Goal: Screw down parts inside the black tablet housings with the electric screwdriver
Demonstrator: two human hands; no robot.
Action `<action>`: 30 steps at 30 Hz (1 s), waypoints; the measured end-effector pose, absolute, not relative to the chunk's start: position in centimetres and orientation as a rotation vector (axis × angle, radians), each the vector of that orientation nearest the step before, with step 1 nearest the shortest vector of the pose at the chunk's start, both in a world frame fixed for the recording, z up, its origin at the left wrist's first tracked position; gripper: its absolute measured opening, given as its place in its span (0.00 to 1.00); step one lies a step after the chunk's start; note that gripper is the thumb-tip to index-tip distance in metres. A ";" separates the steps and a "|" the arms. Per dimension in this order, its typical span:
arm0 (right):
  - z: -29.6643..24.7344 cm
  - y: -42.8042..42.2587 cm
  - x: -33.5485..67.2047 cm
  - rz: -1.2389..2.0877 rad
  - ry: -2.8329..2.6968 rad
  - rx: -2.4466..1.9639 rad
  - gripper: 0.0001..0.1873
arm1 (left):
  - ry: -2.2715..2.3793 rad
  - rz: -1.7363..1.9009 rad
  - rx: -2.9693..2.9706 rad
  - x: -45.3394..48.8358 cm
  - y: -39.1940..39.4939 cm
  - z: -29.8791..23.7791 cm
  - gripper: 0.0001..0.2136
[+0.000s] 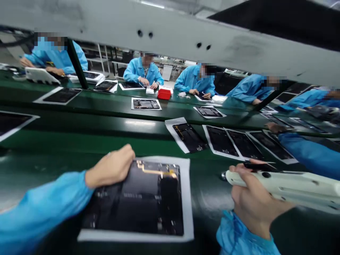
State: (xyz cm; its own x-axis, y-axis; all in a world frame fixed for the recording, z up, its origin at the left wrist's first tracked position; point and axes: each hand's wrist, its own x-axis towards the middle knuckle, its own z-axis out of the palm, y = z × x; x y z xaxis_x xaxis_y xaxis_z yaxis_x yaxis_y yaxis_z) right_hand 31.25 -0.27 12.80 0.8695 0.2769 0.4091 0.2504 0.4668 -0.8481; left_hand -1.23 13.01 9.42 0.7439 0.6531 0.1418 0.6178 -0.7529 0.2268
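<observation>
Head view, looking down across a green conveyor belt (53,148): a black tablet panel (132,202) lies flat on its white backing sheet (188,198) directly in front of the person, and it serves as the reference for everything else. A gold-coloured flex strip (156,171) runs along the panel's far edge.

The left hand (110,168) rests on the panel's far left corner, its fingers (127,152) curled over. Whether they pinch the edge or only press down, I cannot tell. The right hand (255,202), just right of the panel, has its fingers (239,180) closed around a cream electric screwdriver (292,186), whose metal tip (224,175) points left towards the panel without touching it. A slim black piece (255,165) sits by the upper fingertips, too blurred to identify.

A steady, flat left hand would stop the panel creeping on the smooth belt, and a tool held upright over the work, clear of the flex strip, would lower the risk of scratches.

Beyond the panel, 4 more panels (220,141) lie in a row on white sheets. Further right, a co-worker's hand (275,127) reaches out from a blue sleeve (310,156). Past the belt, people in blue smocks (143,69) work around a red box (164,94).
</observation>
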 end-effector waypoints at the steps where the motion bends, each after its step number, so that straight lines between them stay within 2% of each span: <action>1: 12.6 -0.1 31.5 0.022 -0.543 -1.080 0.16 | 1.110 0.279 2.790 -1.2 16.4 10.8 0.10; 6: 10.6 0.9 32.8 -0.040 -0.588 -1.173 0.16 | 1.432 0.227 2.788 -1.5 29.4 14.5 0.06; 8: 9.7 1.4 33.3 -0.070 -0.630 -1.248 0.15 | 1.558 0.214 2.745 -0.6 31.3 13.8 0.10; 10: 9.1 1.9 33.9 -0.074 -0.640 -1.309 0.13 | 1.576 0.167 2.713 1.6 31.3 11.8 0.15; 12: 8.8 2.4 34.2 -0.017 -0.661 -1.377 0.14 | 1.456 0.074 2.711 5.1 30.0 9.0 0.15; 15: 8.8 2.9 34.6 0.200 -0.829 -1.460 0.17 | 1.186 -0.038 2.714 11.6 26.7 4.8 0.13; 18: 8.5 3.1 34.9 0.384 -1.044 -1.489 0.16 | 0.998 -0.073 2.675 17.5 23.9 2.1 0.15; 25: 8.4 2.4 35.4 0.383 -1.139 -1.488 0.14 | 0.898 0.061 2.383 23.1 23.0 0.3 0.14; 30: 9.5 1.9 36.4 0.296 -1.035 -1.599 0.18 | 1.016 0.203 1.942 24.2 23.6 -0.1 0.16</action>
State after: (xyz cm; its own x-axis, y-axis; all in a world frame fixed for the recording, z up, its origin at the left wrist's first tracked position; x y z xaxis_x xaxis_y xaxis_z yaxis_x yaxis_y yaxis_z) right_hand 36.38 1.92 9.47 0.5791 0.7448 0.3315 0.4573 0.0399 -0.8884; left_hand 24.22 23.58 -0.12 0.6478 0.7218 -0.2438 0.5732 -0.2509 0.7801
